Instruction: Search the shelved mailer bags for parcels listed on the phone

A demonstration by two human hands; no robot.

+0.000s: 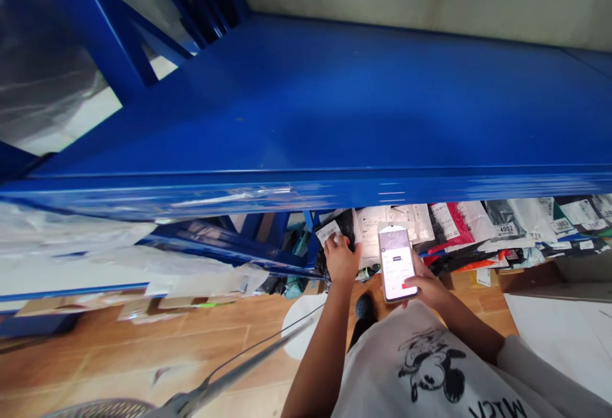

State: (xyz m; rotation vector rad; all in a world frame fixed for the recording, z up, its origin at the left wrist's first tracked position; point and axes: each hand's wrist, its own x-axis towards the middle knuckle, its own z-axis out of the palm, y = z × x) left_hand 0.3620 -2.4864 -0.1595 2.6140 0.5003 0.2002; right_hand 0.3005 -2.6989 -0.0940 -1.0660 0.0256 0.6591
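My right hand [424, 283] holds a smartphone [398, 268] with its lit screen facing up, the thumb resting over the lower part of the screen. My left hand [342, 259] is on a black plastic parcel [346, 222] with a white printed label [329, 232]; its fingers are bent over the parcel beside the label, and part of the parcel is hidden under them. Right of that parcel lies a white mailer bag [370, 233] with a printed label, partly behind the phone.
A broad blue metal shelf [306, 106] spans the view above my hands. Labelled parcels [507, 227] line the level below it. A fan's pole [258, 354] rises at lower left, above the wooden floor [239, 322]. White board or box [564, 335] stands right.
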